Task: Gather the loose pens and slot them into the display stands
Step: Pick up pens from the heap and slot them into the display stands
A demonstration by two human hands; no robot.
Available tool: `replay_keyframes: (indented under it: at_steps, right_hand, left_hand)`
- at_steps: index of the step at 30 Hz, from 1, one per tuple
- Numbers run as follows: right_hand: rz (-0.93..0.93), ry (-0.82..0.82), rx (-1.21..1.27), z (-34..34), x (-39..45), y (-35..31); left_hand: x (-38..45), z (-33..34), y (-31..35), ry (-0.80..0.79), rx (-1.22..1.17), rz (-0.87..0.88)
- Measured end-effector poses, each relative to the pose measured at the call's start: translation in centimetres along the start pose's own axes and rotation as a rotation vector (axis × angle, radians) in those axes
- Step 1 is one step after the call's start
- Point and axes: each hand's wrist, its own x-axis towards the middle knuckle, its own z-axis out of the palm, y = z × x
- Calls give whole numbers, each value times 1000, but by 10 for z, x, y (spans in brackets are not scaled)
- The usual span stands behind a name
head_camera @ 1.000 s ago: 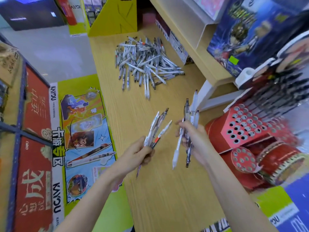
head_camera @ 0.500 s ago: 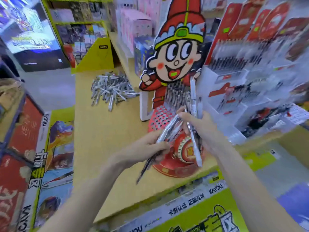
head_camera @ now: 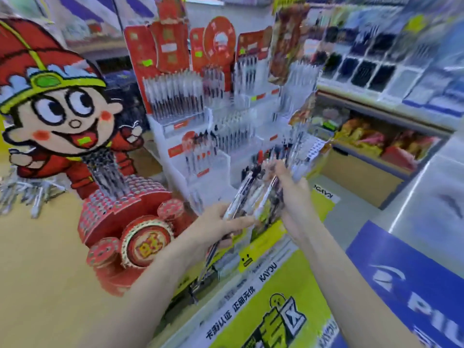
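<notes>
Swung rightward to the white stand (head_camera: 221, 156), both hands' grips stay closed around pens (head_camera: 247, 197).

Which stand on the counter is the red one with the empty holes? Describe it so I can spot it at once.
Find the big cartoon boy cutout at the left of the wooden counter. The red stand sits directly below it. Unlike the clear tiered racks to its right, it is red, perforated with small holes and fronted by a round medallion.

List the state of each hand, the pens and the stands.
Left hand: closed on a bundle of pens.
Right hand: closed on more pens.
Red stand: partly filled, many holes free.
White stand: rows mostly full.
Loose pens: heaped on table.
</notes>
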Motion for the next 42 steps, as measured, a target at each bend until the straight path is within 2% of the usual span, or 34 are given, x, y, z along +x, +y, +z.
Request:
replay_keyframes:
  at_steps: [3, 9, 13, 18, 22, 25, 27, 30, 32, 35, 38, 42]
  right_hand:
    - [30, -4, -63, -19, 36, -3]
    - [75, -118, 12, -53, 137, -24]
    - [147, -137, -38, -65, 186, -42]
    - [28, -133, -226, -85, 244, -57]
    - [-24, -149, -363, -120, 302, -74]
    - [-37, -104, -332, -153, 358, -95]
    - [-101, -79, -433, -171, 399, -107]
    - [-242, -200, -811, -186, 447, -110]
    - [-259, -339, -953, -187, 463, -99]
    - [-251, -479, -1090, -187, 477, -74]
    - [-244, -609, -1069, -189, 486, -57]
    - [-252, -718, -1141, -189, 494, -32]
  left_hand:
    - [40, 8, 6, 14, -38, -18]
    - [145, -1, 19, 185, -68, -6]
    - [205, 3, 41, 177, 22, 4]
    - [273, 17, 58, 149, 224, -21]
    - [327, 39, 69, 160, 274, -3]
    - [374, 54, 81, 291, 396, 26]
    - [402, 62, 85, 431, 425, 17]
    - [435, 81, 86, 564, 388, -48]
    - [451, 96, 85, 623, 460, -96]
    - [464, 110, 83, 742, 620, -167]
    - [465, 117, 75, 826, 705, -184]
    - [461, 125, 65, 897, 668, -191]
